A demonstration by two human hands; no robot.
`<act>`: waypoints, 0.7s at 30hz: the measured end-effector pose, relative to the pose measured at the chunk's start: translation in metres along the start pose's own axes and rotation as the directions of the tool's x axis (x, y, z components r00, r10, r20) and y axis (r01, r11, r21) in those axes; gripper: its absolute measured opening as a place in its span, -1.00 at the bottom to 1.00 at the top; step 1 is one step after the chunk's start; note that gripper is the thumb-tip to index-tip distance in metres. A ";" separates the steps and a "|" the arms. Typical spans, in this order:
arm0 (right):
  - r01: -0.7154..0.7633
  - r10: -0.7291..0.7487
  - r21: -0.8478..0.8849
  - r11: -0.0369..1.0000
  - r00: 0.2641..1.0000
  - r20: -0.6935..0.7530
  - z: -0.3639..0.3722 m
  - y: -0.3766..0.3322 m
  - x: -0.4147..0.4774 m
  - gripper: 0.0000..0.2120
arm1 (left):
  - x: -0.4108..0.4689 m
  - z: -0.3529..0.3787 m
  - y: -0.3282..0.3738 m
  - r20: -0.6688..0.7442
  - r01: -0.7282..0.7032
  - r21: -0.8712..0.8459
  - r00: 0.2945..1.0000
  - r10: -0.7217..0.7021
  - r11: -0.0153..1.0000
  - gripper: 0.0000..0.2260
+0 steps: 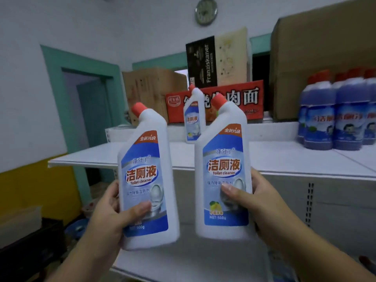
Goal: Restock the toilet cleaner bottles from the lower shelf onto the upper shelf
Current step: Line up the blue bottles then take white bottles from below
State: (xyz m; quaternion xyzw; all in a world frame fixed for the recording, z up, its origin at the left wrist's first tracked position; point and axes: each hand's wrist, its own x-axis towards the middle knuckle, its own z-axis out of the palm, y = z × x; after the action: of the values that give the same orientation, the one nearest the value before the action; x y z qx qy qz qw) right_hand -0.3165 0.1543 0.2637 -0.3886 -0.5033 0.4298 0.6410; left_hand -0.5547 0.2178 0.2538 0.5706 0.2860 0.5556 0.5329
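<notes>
Background clutter, store room.
Wall clock (206, 11) high on white wall; black Franziskaner box (201, 62) beside a pale spotted box (231, 55), both above a red noodle carton (240, 102); brown cardboard boxes (150, 88) left and right; blue-liquid bottles (335, 117), red caps, grouped far right; green door frame (55, 78) left.

A: Bottle in left hand (105, 212), left bottle (146, 180): white matt plastic, glossy printed label, smooth red plastic cap. Same for right bottle (223, 169) in right hand (262, 202).

B: Upper shelf (101, 153)?

A: Smooth, white, painted-metal look, slight sheen. Third bottle (193, 119) on it, same white plastic.

B: Right side?

A: Blue bottles (335, 115): translucent plastic under glossy shrink film. Behind: big box (325, 47), plain brown matt cardboard. Red carton (234, 102): printed cardboard, semi-gloss.
</notes>
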 end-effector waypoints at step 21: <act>-0.041 -0.101 -0.375 0.926 0.931 -0.350 -0.029 -0.034 0.293 -0.68 | 0.349 0.000 -0.008 0.287 -0.015 0.183 0.957 -0.038 0.983 -0.42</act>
State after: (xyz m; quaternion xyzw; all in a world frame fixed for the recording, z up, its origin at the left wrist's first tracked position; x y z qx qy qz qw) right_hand -0.2468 0.4169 0.3810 -0.5690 -0.4551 0.2361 0.6429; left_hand -0.4765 0.5407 0.3614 0.6905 0.2582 0.4345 0.5175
